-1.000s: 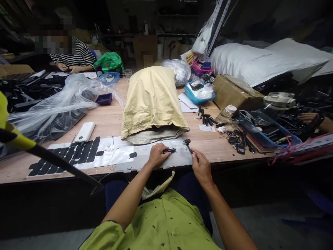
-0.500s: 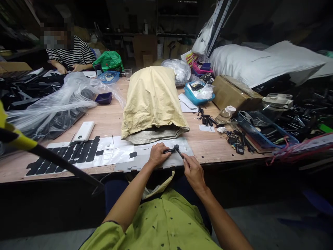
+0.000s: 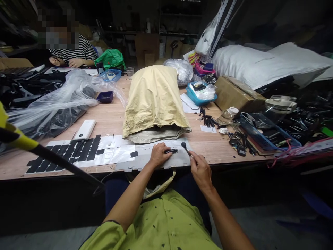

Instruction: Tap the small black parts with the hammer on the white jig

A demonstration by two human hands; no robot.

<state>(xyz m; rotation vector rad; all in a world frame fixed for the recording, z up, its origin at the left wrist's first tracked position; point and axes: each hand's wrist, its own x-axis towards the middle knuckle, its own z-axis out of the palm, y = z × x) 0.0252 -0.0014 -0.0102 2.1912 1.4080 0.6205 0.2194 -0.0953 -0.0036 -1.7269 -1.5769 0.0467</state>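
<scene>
My left hand (image 3: 158,155) lies closed on a grey sheet (image 3: 147,160) near the table edge, fingers pressed on a small black elongated part (image 3: 171,151). The part sticks out to the right of my fingertips. My right hand (image 3: 201,169) grips the thin shaft of a black stick-like piece with a round head (image 3: 184,145); its exact kind does not show. That head points up and left, apart from the black part. Just beyond both hands is the open mouth of a stuffed yellow sack (image 3: 154,100).
Left lie a white sheet with black stickers (image 3: 65,152) and a white power bank (image 3: 85,129). To the right are loose black parts (image 3: 208,121), a jar (image 3: 229,115) and a blue basket (image 3: 270,133). A co-worker (image 3: 75,50) sits far left. A yellow-black bar (image 3: 49,154) crosses the lower left.
My right hand has moved right, taking the round-headed piece away from the black part. My left hand keeps its place on the part. The co-worker's hands have shifted.
</scene>
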